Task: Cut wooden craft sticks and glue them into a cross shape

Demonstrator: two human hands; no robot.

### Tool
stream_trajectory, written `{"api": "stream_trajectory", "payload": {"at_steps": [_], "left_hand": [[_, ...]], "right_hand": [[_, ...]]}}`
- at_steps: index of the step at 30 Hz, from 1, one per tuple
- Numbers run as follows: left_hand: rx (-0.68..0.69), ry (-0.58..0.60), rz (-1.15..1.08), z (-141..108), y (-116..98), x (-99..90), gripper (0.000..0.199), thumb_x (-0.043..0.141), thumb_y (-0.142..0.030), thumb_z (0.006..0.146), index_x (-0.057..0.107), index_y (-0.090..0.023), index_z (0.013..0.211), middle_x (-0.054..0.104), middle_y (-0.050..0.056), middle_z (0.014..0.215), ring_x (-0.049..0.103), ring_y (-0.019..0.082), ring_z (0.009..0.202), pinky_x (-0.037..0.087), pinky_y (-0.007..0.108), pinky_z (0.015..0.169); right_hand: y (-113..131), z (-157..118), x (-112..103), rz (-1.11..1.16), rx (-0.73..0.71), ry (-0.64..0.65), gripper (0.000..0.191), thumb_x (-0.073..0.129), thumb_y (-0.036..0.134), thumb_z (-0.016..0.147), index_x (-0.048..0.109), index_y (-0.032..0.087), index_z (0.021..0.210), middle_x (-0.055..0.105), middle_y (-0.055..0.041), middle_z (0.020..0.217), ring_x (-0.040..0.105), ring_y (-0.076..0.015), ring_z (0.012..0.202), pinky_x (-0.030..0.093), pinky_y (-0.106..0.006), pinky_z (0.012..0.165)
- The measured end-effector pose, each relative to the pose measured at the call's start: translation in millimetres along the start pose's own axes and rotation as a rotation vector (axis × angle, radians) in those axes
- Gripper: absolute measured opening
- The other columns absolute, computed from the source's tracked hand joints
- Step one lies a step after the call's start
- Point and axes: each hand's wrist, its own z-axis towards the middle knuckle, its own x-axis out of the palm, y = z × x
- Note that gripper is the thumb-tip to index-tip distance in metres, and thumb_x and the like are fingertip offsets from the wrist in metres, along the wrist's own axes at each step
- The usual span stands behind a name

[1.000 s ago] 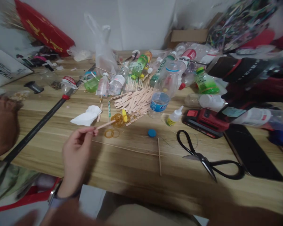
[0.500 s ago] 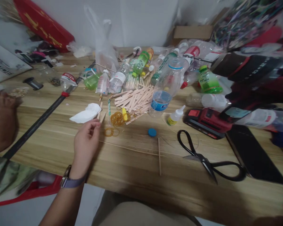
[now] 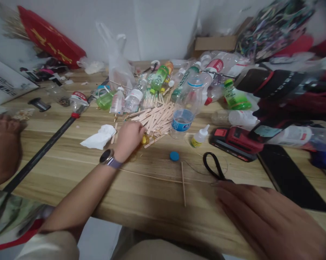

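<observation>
Pale wood-grain tabletop (image 3: 152,202): spans the scene, cluttered toward the back.
Red-and-black power drill (image 3: 237,141): upright at the right.
Heap of flat pale wooden sticks (image 3: 160,116): mid-tabletop.
Right hand (image 3: 265,213): fingers together over black loop-handled scissors (image 3: 220,169); cannot tell whether it grips.
Left hand (image 3: 129,140): well apart from the right, at the heap's near edge; hold hidden.
Small yellow object (image 3: 144,139): just beside the left fingertips.
</observation>
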Motion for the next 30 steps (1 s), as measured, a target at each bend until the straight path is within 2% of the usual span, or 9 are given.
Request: {"api": "stream_trajectory", "payload": {"at_steps": [1,3,5,9,14,18,21,26,30], "left_hand": [[-0.004,0.025,0.017,10,-3,1.7,0.019,0.060,-0.030,0.096,0.067,-0.015,0.104,0.069,0.008,0.106,0.066,0.022,0.096,0.053,0.043,0.087],[-0.015,0.062,0.047,26,-8,4.6,0.026,0.061,-0.033,0.096,0.063,-0.015,0.115,0.065,0.008,0.115,0.066,0.022,0.098,0.056,0.043,0.085],[-0.023,0.084,0.071,35,-11,6.1,0.029,0.061,-0.033,0.096,0.061,-0.016,0.119,0.064,0.009,0.119,0.066,0.023,0.098,0.057,0.043,0.084],[-0.015,0.086,0.111,38,-15,6.9,0.029,0.061,-0.033,0.096,0.060,-0.016,0.121,0.063,0.009,0.120,0.065,0.024,0.101,0.056,0.044,0.085],[0.043,0.146,0.130,35,-21,10.4,0.030,0.061,-0.032,0.096,0.060,-0.016,0.121,0.063,0.009,0.121,0.065,0.024,0.101,0.056,0.044,0.086],[0.038,0.206,0.139,32,-24,11.4,0.030,0.061,-0.032,0.096,0.060,-0.017,0.121,0.063,0.010,0.122,0.065,0.024,0.102,0.056,0.044,0.086],[0.013,0.235,0.141,29,-28,9.6,0.031,0.062,-0.032,0.095,0.060,-0.016,0.121,0.063,0.010,0.121,0.065,0.024,0.102,0.056,0.044,0.086],[-0.033,0.259,0.120,26,-32,5.1,0.030,0.062,-0.032,0.095,0.061,-0.017,0.121,0.063,0.010,0.122,0.065,0.024,0.102,0.056,0.043,0.086],[-0.085,0.242,0.068,27,-28,-2.8,0.029,0.062,-0.033,0.095,0.061,-0.017,0.120,0.063,0.009,0.120,0.065,0.023,0.101,0.056,0.043,0.085]], "right_hand": [[-4,7,-1,-0.086,-0.070,-0.011,0.033,0.043,0.043,0.099,0.067,0.031,0.116,0.072,-0.0065,0.116,0.068,-0.0281,0.097,0.051,-0.045,0.082],[-12,13,-2,-0.233,-0.109,-0.051,0.040,0.034,0.040,0.102,0.070,0.026,0.107,0.074,-0.0093,0.109,0.069,-0.0295,0.090,0.049,-0.045,0.074],[-19,11,0,-0.310,-0.072,-0.069,0.043,0.032,0.041,0.102,0.071,0.023,0.103,0.075,-0.0108,0.108,0.070,-0.0297,0.089,0.049,-0.045,0.073],[-31,-1,8,-0.340,0.013,-0.060,0.044,0.035,0.048,0.100,0.069,0.021,0.106,0.074,-0.0124,0.111,0.069,-0.0320,0.096,0.051,-0.046,0.074],[-33,5,16,-0.390,0.071,0.003,0.042,0.037,0.042,0.098,0.068,0.016,0.109,0.074,-0.0156,0.108,0.070,-0.0348,0.094,0.053,-0.050,0.073],[-33,16,19,-0.240,0.228,0.103,0.037,0.042,0.035,0.094,0.066,0.014,0.112,0.072,-0.0168,0.110,0.069,-0.0361,0.096,0.053,-0.054,0.080],[-36,21,18,-0.104,0.307,0.165,0.030,0.045,0.032,0.091,0.065,0.016,0.107,0.070,-0.0164,0.106,0.068,-0.0339,0.094,0.053,-0.053,0.083],[-38,27,9,0.003,0.332,0.232,0.013,0.049,0.031,0.088,0.058,0.021,0.089,0.069,-0.0096,0.087,0.068,-0.0252,0.079,0.055,-0.038,0.071],[-36,31,-3,0.165,0.399,0.309,0.012,0.052,0.036,0.087,0.053,0.025,0.082,0.068,-0.0029,0.074,0.066,-0.0204,0.064,0.053,-0.030,0.059]]}}
